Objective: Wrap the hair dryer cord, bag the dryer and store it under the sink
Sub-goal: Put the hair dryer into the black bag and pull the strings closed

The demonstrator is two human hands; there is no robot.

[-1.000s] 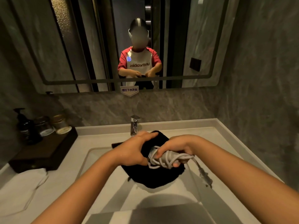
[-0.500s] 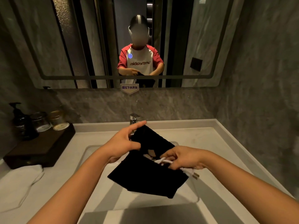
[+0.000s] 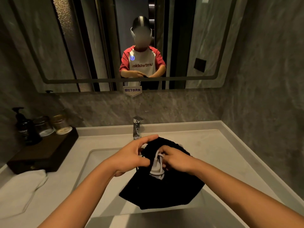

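A black cloth bag (image 3: 162, 191) hangs over the white sink basin (image 3: 105, 163), held at its mouth. My left hand (image 3: 131, 157) grips the left rim of the bag's opening. My right hand (image 3: 176, 159) is at the opening, closed on the white hair dryer (image 3: 156, 170) with its white cord (image 3: 158, 156) looped around it. The dryer sits partly inside the bag; only its pale end and cord loops show, the rest is hidden by black fabric.
A chrome faucet (image 3: 137, 129) stands just behind the hands. At left, a dark wooden tray (image 3: 44, 153) carries a pump bottle (image 3: 26, 127) and two glass jars (image 3: 52, 125). A folded white towel (image 3: 21, 190) lies on the counter's left. A mirror (image 3: 205, 38) fills the wall.
The cord-wrapped dryer has gone from outside the bag into its opening. The bag now hangs lower and fuller, and both hands have closed in at its mouth.
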